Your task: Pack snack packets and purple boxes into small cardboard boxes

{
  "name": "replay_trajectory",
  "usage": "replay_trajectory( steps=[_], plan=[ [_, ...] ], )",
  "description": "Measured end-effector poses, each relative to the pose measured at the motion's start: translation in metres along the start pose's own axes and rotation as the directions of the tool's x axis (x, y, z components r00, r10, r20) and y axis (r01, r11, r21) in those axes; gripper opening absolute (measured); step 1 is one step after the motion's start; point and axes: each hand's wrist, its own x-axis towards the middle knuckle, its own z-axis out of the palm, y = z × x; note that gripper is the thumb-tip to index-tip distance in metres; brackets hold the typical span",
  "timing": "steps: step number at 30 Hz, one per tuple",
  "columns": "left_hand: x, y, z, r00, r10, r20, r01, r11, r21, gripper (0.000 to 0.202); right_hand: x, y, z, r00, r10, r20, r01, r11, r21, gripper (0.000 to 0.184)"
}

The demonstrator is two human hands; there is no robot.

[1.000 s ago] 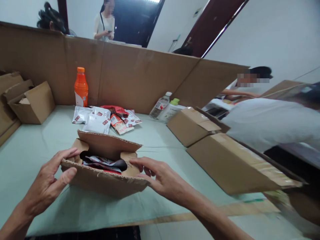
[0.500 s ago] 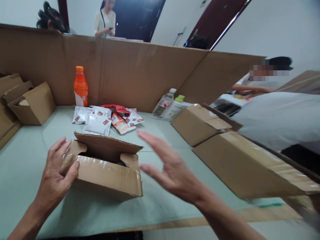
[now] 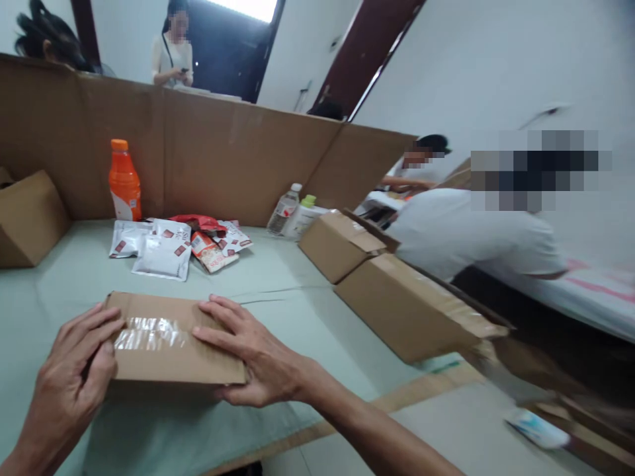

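Observation:
A small cardboard box (image 3: 159, 363) stands on the green table surface in front of me, its flap down over the opening and clear tape strips across the top. My left hand (image 3: 74, 373) grips its left end, fingers over the top edge. Holding the right end is my right hand (image 3: 255, 350), with fingers on top and the thumb lower at the front corner. What lies inside the box is hidden. Beyond it lie white printed packets (image 3: 163, 254), an orange-and-cream packet (image 3: 214, 252) and a red packet (image 3: 198, 221).
An orange drink bottle (image 3: 124, 182), a clear bottle (image 3: 284, 210) and a white bottle with a green cap (image 3: 303, 215) stand before a cardboard wall (image 3: 238, 145). More cardboard boxes (image 3: 397, 304) line the right; another box (image 3: 32, 218) sits left. Other people are beyond.
The box's raised flap has come down over its opening. My right hand, apart from the box earlier, now holds its right end. The view has swung right.

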Motion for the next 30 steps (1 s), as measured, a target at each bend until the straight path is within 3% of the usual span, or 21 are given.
replay_trajectory(
  steps=[4,8,10,13,15,19,22,26,30],
  plan=[
    [-0.005,0.008,0.01,0.99,-0.142,0.018,0.142,0.989,-0.044,0.037,-0.025,-0.003,0.001,0.997,-0.005,-0.077,0.002,1.0,-0.031,0.085],
    [-0.011,0.016,0.03,0.957,-0.263,0.126,0.276,0.956,-0.098,0.052,-0.091,0.016,-0.016,0.953,0.21,-0.22,-0.246,0.957,-0.152,0.075],
    [-0.015,0.013,0.047,0.949,-0.262,0.177,0.282,0.954,-0.097,0.051,-0.121,0.044,-0.032,0.874,0.36,-0.326,-0.444,0.864,-0.237,0.068],
    [-0.024,0.0,0.081,0.932,-0.249,0.264,0.279,0.957,-0.082,0.047,-0.145,0.102,-0.057,0.657,0.618,-0.431,-0.751,0.582,-0.311,0.068],
    [-0.034,-0.011,0.102,0.939,-0.206,0.274,0.227,0.973,-0.046,0.043,-0.145,0.144,-0.071,0.526,0.707,-0.473,-0.85,0.424,-0.311,0.07],
    [-0.049,-0.029,0.124,0.977,-0.005,0.215,-0.007,0.998,0.059,0.036,-0.128,0.209,-0.091,0.402,0.758,-0.514,-0.913,0.285,-0.293,0.068],
    [-0.05,-0.033,0.123,0.979,0.095,0.181,-0.115,0.988,0.105,0.031,-0.119,0.235,-0.1,0.359,0.78,-0.513,-0.925,0.225,-0.305,0.064],
    [-0.047,-0.033,0.121,0.971,0.154,0.181,-0.18,0.975,0.132,0.031,-0.117,0.248,-0.108,0.327,0.79,-0.519,-0.929,0.169,-0.329,0.06],
    [-0.054,-0.033,0.128,0.974,0.105,0.201,-0.125,0.988,0.09,0.035,-0.115,0.243,-0.108,0.318,0.747,-0.583,-0.935,0.144,-0.324,0.069]
  ],
)
